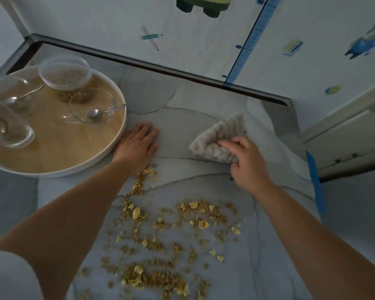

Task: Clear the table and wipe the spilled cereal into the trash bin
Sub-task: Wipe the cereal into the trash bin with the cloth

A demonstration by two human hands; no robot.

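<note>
Home interior: child's height-chart wall decal (253, 40), marble table (193, 109), breakfast tray (124, 118).

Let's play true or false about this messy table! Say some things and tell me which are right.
1. A spoon lies in a bowl on the tray. True.
2. The left hand holds a spoon. False: it lies flat on the table.
3. The right hand grips the cloth. True.
4. The cereal is all wiped up. False: it lies scattered on the table.
</note>
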